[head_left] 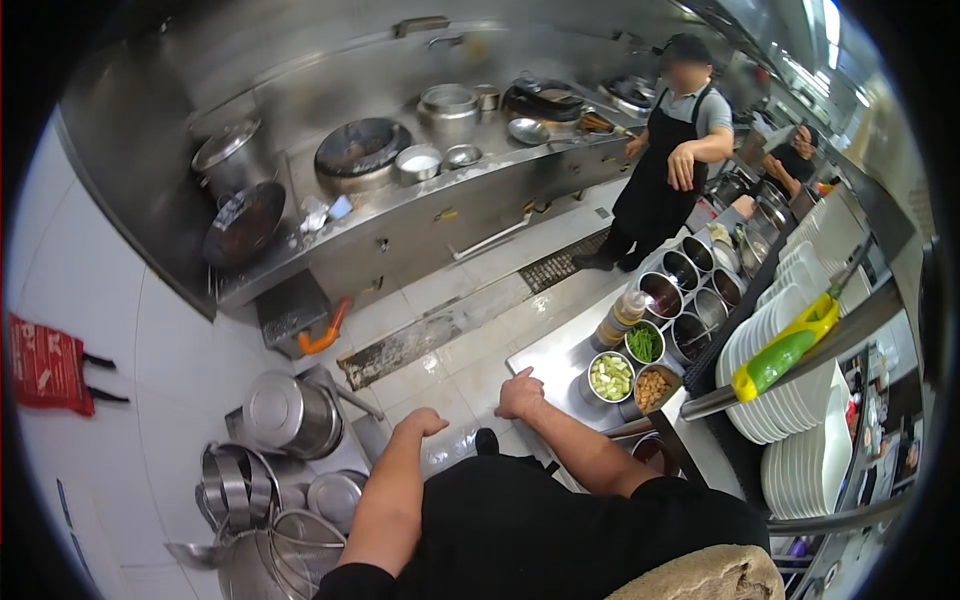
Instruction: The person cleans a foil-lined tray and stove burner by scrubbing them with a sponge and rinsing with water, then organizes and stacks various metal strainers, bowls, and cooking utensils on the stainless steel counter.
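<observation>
My left hand [424, 422] hangs over the tiled floor in front of my body, its fingers curled in and nothing visible in them. To its right, my right hand [520, 393] is near the left edge of the steel prep counter [545, 357], with its fingers somewhat apart and no object in it. On that counter are containers of chopped pale green vegetable [610, 377], chopped green herbs [644, 344] and brown pieces [653, 388]. A sauce bottle [622, 318] stands beside them.
A person in a black apron [660, 160] stands across the aisle; another person [792, 165] is farther back. Woks [362, 148] and pots line the stove counter [400, 185]. Stacked plates [770, 360] are at right. A lidded pot [285, 408] and ladles are at lower left.
</observation>
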The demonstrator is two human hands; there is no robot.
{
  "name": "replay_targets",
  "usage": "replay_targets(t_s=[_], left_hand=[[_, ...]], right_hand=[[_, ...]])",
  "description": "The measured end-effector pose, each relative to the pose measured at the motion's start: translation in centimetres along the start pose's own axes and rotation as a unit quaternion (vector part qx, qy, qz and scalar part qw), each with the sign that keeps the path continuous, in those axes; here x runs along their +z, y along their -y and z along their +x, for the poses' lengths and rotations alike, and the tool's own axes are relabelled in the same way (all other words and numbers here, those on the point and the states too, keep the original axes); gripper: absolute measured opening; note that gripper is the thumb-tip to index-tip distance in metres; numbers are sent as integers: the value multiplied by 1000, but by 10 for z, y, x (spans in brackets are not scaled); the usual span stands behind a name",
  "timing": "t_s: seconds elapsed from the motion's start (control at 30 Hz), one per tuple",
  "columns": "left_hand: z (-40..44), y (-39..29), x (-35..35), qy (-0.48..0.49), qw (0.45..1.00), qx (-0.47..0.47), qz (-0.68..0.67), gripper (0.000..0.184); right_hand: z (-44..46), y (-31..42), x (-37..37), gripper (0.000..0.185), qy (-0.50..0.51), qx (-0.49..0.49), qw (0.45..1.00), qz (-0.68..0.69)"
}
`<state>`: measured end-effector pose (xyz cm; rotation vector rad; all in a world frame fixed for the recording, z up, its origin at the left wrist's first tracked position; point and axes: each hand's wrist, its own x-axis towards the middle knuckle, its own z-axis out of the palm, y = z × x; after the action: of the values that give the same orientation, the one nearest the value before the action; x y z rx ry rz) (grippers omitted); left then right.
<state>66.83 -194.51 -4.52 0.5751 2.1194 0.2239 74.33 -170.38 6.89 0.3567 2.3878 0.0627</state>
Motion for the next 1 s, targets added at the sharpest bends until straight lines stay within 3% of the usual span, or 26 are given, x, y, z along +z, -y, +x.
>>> replay_targets(t_s=[0.1,0.27,0.33,0.43,0.47,0.67,0.73,0.8,0.87,0.9,0.93,0.97,1.0], left_hand=[[13,7,9,1,1000,17,10,58],[45,17,30,-147,983,-46,-96,77],[56,16,41,-203,963,-69,-166,74],[29,-10,33,-200,938,-118,-257,66],[-20,-31,7,-157,936,-108,-297,65],[-38,-54,67,-224,874,-120,-413,63],[-36,-42,115,-231,871,-129,-413,61],[-56,-37,149,-167,900,-152,-374,64],[-63,-30,204,-182,922,-144,-311,60],[-75,-32,214,-163,925,-137,-314,58],[-88,-35,223,-144,930,-128,-313,56],[-94,-34,244,-170,899,-127,-383,50],[-108,-38,248,-172,881,-121,-423,46]], right_hand=[[8,-4,10,73,-32,-28,999,11],[6,-6,6,92,-45,-42,998,8],[1,-4,-5,97,-32,-63,997,6],[10,-5,10,93,-81,-79,992,-53],[12,-5,8,95,-52,-76,995,-36],[-10,-7,-2,90,-39,-95,995,-3],[19,-24,28,86,-181,-189,958,116],[-6,1,10,82,-371,-270,845,275],[-35,30,-10,76,-497,-294,731,362],[-41,30,-10,74,-322,-334,772,435],[-45,27,-12,71,-139,-363,777,496],[-53,21,-22,69,130,-412,740,515],[-63,15,-30,66,387,-439,644,494]])
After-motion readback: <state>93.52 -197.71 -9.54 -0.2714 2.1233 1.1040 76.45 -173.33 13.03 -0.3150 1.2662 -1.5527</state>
